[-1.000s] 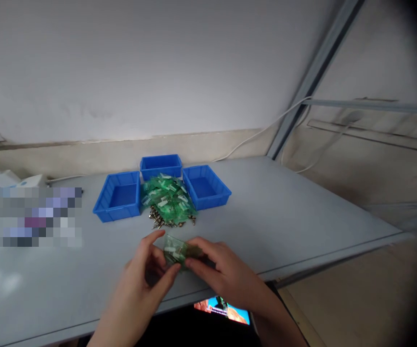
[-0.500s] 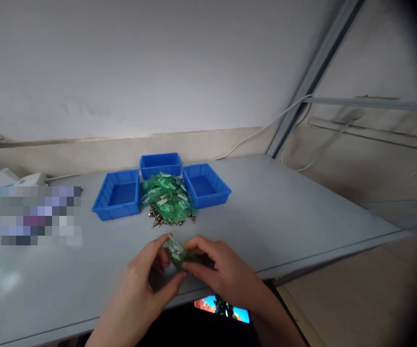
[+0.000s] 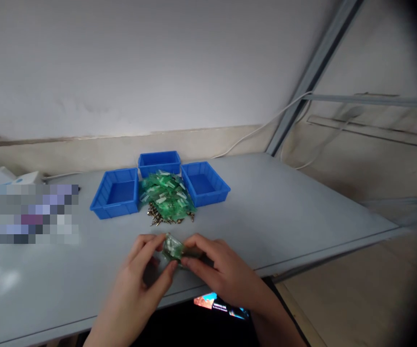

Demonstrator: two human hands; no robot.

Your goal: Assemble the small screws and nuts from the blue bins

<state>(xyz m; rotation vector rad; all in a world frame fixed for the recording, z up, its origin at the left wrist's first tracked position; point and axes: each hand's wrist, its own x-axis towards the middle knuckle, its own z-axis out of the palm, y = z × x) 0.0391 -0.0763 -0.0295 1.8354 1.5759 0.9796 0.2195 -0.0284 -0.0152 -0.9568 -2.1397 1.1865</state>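
Observation:
Near the table's front edge, a small green-tinted clear plastic bag [image 3: 173, 247] is held between my two hands. My left hand [image 3: 138, 277] grips its left side, the index fingertip at the top corner and the thumb at the lower edge. On the other side, my right hand [image 3: 221, 265] pinches the bag between thumb and fingers. What the bag contains is too unclear to make out. Beyond my hands lies a heap of similar green bags [image 3: 167, 193], with small loose metal fittings [image 3: 161, 215] along its near side.
Three blue plastic bins surround the heap: a left bin [image 3: 116, 209], a back bin [image 3: 159, 166] and a right bin [image 3: 212, 196]. A lit phone screen [image 3: 219, 304] glows below the grey table [image 3: 284, 212]. Blurred items and a white power strip [image 3: 28, 179] lie at left.
My left thumb and fingers have shifted slightly left along the bag, and the bag has turned a little. My right hand keeps its pinch. The picture on the phone screen differs.

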